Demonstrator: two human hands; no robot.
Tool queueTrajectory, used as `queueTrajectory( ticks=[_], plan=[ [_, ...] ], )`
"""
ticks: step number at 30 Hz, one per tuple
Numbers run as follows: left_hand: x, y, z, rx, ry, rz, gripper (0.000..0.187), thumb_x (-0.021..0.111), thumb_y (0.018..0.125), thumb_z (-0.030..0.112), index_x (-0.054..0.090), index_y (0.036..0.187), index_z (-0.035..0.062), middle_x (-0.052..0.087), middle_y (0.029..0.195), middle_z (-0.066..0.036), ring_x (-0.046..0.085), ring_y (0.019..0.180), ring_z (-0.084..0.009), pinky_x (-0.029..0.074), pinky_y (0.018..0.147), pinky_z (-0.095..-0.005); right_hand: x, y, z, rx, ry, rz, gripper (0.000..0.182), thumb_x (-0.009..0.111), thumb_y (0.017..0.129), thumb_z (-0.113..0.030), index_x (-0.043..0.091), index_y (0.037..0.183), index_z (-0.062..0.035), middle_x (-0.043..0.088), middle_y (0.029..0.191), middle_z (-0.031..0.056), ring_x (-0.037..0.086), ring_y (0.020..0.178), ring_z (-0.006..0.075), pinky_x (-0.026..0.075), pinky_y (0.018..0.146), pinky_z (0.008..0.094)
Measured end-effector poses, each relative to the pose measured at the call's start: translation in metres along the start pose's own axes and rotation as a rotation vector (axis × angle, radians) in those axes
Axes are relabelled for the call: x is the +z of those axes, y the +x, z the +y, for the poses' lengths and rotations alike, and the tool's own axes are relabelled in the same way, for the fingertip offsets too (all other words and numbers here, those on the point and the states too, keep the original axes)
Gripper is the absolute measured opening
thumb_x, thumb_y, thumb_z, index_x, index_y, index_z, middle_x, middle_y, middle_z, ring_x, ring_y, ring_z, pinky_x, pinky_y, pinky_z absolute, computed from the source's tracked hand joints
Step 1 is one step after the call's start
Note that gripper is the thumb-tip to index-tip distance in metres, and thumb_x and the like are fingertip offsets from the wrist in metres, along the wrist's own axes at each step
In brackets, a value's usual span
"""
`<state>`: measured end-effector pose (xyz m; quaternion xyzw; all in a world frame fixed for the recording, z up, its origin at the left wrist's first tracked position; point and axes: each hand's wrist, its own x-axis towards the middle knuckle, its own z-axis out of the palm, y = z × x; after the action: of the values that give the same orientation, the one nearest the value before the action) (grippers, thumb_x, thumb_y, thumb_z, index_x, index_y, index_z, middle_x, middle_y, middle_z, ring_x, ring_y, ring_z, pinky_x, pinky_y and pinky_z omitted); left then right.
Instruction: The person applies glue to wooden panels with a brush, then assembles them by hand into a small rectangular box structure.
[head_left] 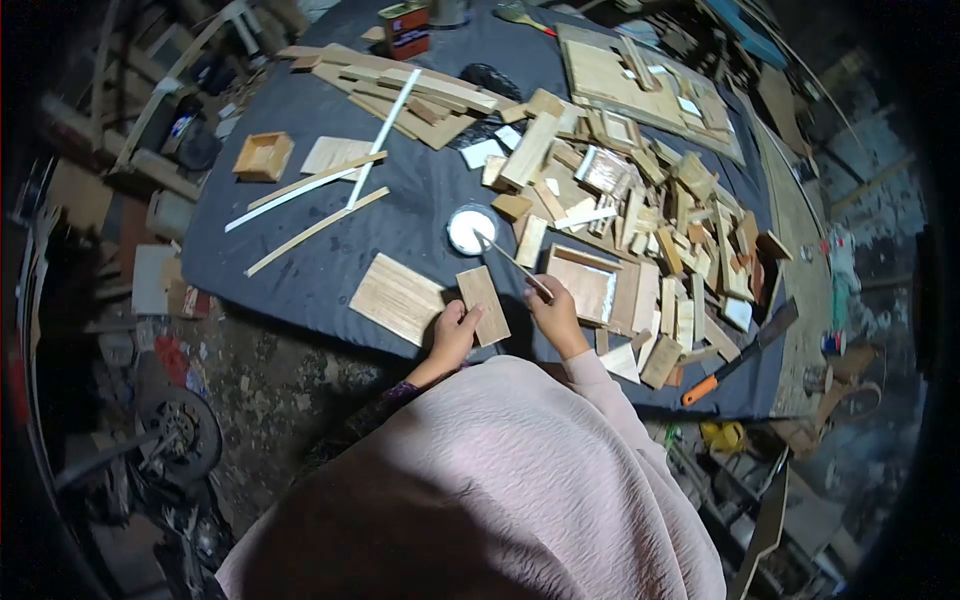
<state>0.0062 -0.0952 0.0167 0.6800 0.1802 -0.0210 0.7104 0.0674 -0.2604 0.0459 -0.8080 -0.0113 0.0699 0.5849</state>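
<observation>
My left hand (455, 335) grips a small rectangular wooden board (484, 303) by its lower left edge, tilted above the table's near side. Between the fingers of my right hand (556, 314) is a thin stick (515, 264), slanting up and left. Its far end reaches into a round tub of white paste (472, 231); whether that end carries bristles is hidden. A larger wooden board (397, 300) lies flat on the dark cloth, just left of my left hand. Right of my right hand sits a shallow wooden frame (582, 286).
A pile of wood offcuts (640, 200) spreads over the table's right half. A saw-like tool with an orange handle (700, 390) lies at the right front. Thin strips (318, 230) and a small wooden box (263, 157) are on the left; a red can (405, 32) stands at the back.
</observation>
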Motion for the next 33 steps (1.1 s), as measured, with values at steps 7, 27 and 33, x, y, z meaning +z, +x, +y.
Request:
queueTrajectory(
  ticks=[7, 27, 33],
  plan=[
    [-0.003, 0.015, -0.01, -0.381, -0.352, -0.176, 0.027, 0.045, 0.085, 0.025, 0.046, 0.101, 0.0032, 0.053, 0.094, -0.007, 0.054, 0.087, -0.0162, 0.043, 0.075, -0.0289, 0.003, -0.001, -0.013, -0.087, 0.064, 0.175, 0.022, 0.058, 0.074, -0.011, 0.055, 0.094, -0.0006, 0.059, 0.076, 0.0119, 0.056, 0.068, 0.015, 0.044, 0.06, 0.0259],
    [0.07, -0.024, 0.164, 0.977, 0.683, -0.093, 0.014, 0.059, 0.061, 0.015, 0.045, 0.063, 0.0096, 0.048, 0.06, -0.005, 0.05, 0.058, -0.0243, 0.037, 0.055, -0.0354, -0.056, -0.058, -0.115, -0.121, 0.32, 0.157, 0.031, 0.064, 0.071, -0.012, 0.053, 0.096, 0.0028, 0.057, 0.081, 0.0074, 0.053, 0.071, 0.012, 0.044, 0.064, 0.0242],
    [0.15, -0.039, 0.172, 1.15, 0.76, -0.284, 0.016, 0.057, 0.06, 0.016, 0.045, 0.069, 0.0104, 0.049, 0.064, -0.003, 0.05, 0.062, -0.0204, 0.036, 0.057, -0.0342, -0.116, -0.085, -0.097, -0.061, 0.31, 0.491, 0.023, 0.057, 0.077, -0.004, 0.052, 0.097, 0.0052, 0.056, 0.079, 0.0032, 0.051, 0.07, 0.0072, 0.041, 0.06, 0.019]
  ],
)
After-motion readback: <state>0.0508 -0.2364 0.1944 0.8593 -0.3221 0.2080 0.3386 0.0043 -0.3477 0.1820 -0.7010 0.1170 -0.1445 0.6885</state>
